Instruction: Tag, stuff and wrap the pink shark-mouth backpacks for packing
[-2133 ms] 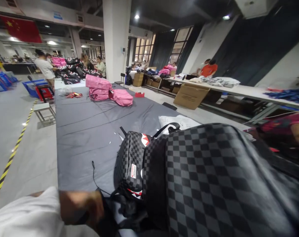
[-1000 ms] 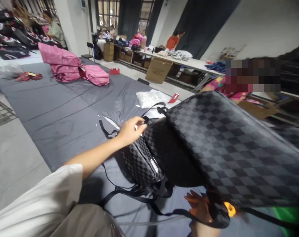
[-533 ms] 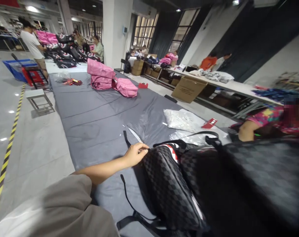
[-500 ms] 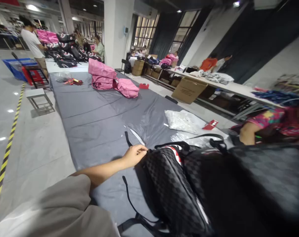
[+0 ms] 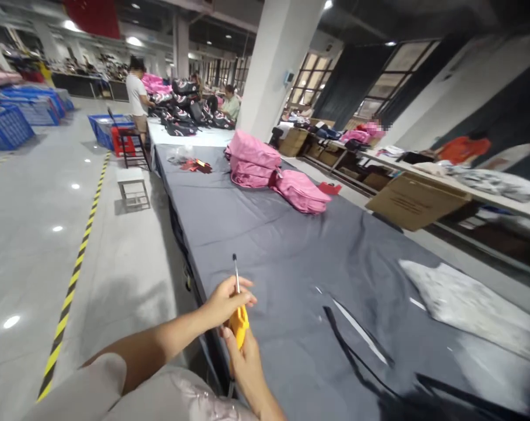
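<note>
My right hand [image 5: 245, 365] rises from the bottom edge, closed round the yellow handle of a small tool [image 5: 239, 321]. The tool's thin metal shaft points up and ends in a dark tip. My left hand [image 5: 224, 301] pinches that shaft just above the handle, with thumb and fingers together. Both hands hover over the near left corner of a long table under a grey cloth [image 5: 265, 245]. A loose black strap [image 5: 356, 345] lies on the cloth to the right of my hands.
Pink backpacks [image 5: 269, 169] are stacked mid-table, with a white plastic bag [image 5: 466, 304] at the right. A metal stool [image 5: 133, 187] and blue crates [image 5: 10, 117] stand on the floor to the left. A person in a white shirt [image 5: 137, 93] works at the far end. A cardboard box [image 5: 414, 202] sits beyond the table.
The view has swung left and the black checkered backpack is out of sight. My left hand has left the backpack and now pinches the tool that my right hand holds up.
</note>
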`<action>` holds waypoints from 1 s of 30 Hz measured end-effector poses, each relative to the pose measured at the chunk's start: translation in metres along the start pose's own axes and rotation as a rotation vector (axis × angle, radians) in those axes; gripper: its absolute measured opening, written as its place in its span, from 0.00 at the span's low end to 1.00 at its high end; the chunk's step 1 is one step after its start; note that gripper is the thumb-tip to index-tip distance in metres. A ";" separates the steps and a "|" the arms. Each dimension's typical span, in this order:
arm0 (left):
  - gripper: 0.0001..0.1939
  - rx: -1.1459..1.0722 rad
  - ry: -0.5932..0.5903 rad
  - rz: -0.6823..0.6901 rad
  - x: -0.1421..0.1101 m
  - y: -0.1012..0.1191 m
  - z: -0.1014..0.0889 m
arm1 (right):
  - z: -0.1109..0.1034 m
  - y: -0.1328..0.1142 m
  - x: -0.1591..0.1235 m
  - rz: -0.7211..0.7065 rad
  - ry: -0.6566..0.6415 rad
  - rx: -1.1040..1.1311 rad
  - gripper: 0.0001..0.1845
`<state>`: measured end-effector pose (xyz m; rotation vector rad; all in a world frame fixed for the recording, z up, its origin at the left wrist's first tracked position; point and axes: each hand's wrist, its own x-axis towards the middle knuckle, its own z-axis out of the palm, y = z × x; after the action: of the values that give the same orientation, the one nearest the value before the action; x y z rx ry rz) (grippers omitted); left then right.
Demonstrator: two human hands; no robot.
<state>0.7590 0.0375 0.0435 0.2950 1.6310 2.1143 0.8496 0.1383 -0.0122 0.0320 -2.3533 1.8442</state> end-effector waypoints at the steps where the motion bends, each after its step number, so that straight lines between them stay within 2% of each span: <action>1: 0.31 0.001 0.063 0.032 0.004 0.011 -0.024 | 0.017 -0.004 0.019 -0.020 -0.056 0.011 0.22; 4: 0.28 0.046 0.194 0.117 0.024 0.029 -0.088 | 0.054 -0.007 0.070 -0.003 -0.126 0.087 0.23; 7: 0.26 0.119 0.311 0.120 0.056 0.029 -0.143 | 0.072 0.007 0.127 0.116 -0.039 0.181 0.28; 9: 0.22 0.197 0.306 0.096 0.088 0.024 -0.177 | 0.075 0.025 0.171 0.202 0.056 0.234 0.32; 12: 0.18 0.344 0.198 0.083 0.154 0.021 -0.227 | 0.072 0.061 0.245 0.289 0.213 0.284 0.37; 15: 0.16 0.494 0.159 0.023 0.233 0.030 -0.274 | 0.070 0.090 0.322 0.417 0.406 0.374 0.42; 17: 0.15 0.581 0.123 -0.014 0.283 0.043 -0.301 | 0.071 0.092 0.369 0.486 0.495 0.442 0.45; 19: 0.16 0.649 0.069 -0.018 0.326 0.057 -0.324 | 0.072 0.082 0.407 0.487 0.501 0.426 0.45; 22: 0.16 0.750 0.064 -0.046 0.380 0.068 -0.354 | 0.071 0.065 0.440 0.461 0.385 0.300 0.41; 24: 0.16 0.812 0.062 -0.096 0.415 0.068 -0.373 | 0.070 0.063 0.448 0.493 0.407 0.270 0.40; 27: 0.16 0.881 -0.022 -0.126 0.473 0.065 -0.402 | 0.075 0.079 0.458 0.600 0.652 0.338 0.40; 30: 0.18 0.944 -0.173 -0.080 0.548 0.062 -0.426 | 0.095 0.096 0.482 0.663 0.860 0.423 0.40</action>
<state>0.0824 -0.0819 -0.0719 0.6556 2.3589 1.0828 0.3521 0.1064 -0.0634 -1.3263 -1.4209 1.9656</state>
